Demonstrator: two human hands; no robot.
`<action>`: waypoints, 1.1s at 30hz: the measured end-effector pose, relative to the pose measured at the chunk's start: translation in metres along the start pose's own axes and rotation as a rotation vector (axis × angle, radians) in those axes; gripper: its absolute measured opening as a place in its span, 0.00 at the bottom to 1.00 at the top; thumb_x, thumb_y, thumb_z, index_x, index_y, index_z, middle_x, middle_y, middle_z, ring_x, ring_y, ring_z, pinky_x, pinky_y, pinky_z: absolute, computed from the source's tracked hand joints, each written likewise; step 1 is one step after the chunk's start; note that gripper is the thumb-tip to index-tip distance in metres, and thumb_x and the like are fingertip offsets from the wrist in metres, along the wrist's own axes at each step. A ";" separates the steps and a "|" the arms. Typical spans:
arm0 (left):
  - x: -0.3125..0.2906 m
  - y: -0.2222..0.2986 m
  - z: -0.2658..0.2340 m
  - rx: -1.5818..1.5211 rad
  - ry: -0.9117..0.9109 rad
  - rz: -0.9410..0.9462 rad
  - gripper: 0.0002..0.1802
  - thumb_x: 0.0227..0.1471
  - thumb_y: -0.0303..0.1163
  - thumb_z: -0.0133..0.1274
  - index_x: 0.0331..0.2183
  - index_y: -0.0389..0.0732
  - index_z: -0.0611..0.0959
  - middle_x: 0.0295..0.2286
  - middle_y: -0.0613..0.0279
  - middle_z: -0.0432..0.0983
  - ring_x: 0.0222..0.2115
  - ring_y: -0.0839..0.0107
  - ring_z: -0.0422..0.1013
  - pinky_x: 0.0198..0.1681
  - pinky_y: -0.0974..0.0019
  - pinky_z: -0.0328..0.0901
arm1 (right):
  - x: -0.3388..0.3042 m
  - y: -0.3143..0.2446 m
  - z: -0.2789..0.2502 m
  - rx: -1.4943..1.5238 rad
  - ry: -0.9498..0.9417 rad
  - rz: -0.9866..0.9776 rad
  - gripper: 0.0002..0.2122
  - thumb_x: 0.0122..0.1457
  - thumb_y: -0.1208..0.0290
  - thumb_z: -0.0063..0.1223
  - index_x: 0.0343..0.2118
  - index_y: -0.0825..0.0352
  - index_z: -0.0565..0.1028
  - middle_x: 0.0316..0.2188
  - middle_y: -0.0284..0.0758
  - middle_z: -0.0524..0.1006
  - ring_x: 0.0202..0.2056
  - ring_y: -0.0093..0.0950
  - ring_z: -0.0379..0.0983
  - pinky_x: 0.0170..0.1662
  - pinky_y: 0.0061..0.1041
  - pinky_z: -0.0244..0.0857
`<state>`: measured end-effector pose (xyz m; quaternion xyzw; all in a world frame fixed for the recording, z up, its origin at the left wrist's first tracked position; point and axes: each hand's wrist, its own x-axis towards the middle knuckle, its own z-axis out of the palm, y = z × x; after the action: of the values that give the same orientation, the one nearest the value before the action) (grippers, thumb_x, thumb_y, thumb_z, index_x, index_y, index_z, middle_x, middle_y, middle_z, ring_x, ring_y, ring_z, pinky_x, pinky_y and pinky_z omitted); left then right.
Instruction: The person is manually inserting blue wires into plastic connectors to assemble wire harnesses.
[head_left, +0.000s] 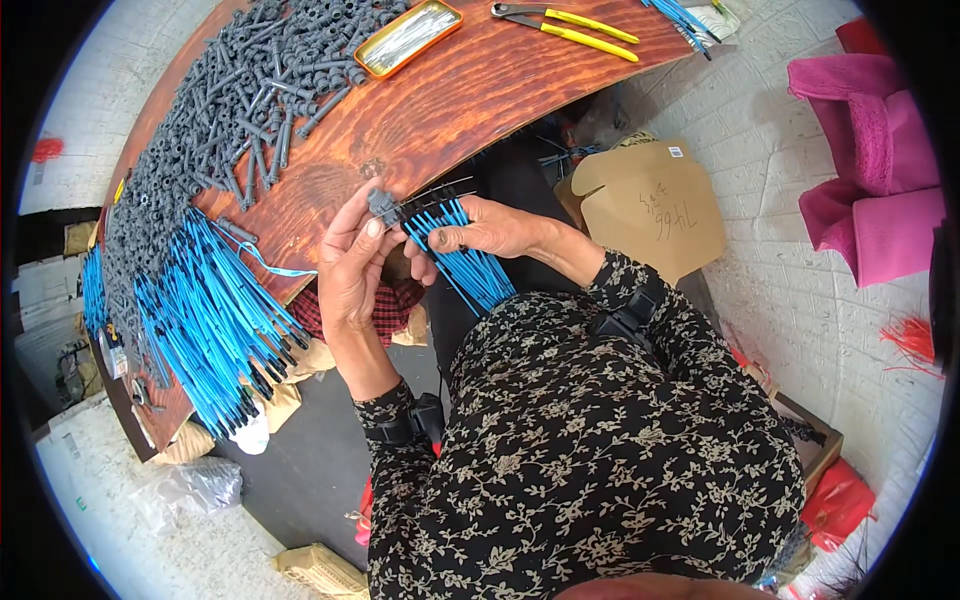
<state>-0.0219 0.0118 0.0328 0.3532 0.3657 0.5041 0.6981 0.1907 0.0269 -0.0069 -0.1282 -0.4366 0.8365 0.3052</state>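
Observation:
My left hand [352, 262] pinches a small grey plastic connector [383, 204] between thumb and fingertips, just off the near edge of the wooden table [440, 100]. My right hand [478, 230] grips a bundle of blue wires [468, 262] with black ends. Their thin tips fan out toward the grey connector. Both hands meet in front of my chest, over my lap.
A heap of grey connectors [220, 100] covers the table's left part, with a pile of blue wires [205, 315] below it. A yellow tin of pins [408, 37] and yellow-handled pliers [570, 27] lie at the far side. A cardboard box [655, 205] and pink cloth [880, 170] are at the right.

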 end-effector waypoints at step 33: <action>-0.003 -0.008 -0.012 -0.013 -0.012 0.040 0.28 0.56 0.25 0.58 0.57 0.31 0.71 0.45 0.52 0.77 0.35 0.71 0.77 0.40 0.69 0.74 | 0.000 0.004 0.000 -0.012 -0.016 -0.009 0.18 0.66 0.60 0.52 0.50 0.70 0.72 0.38 0.40 0.80 0.38 0.29 0.79 0.45 0.29 0.73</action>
<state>-0.0298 0.0084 0.0209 0.3592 0.3510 0.5181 0.6923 0.1895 0.0249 -0.0099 -0.1215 -0.4445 0.8335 0.3047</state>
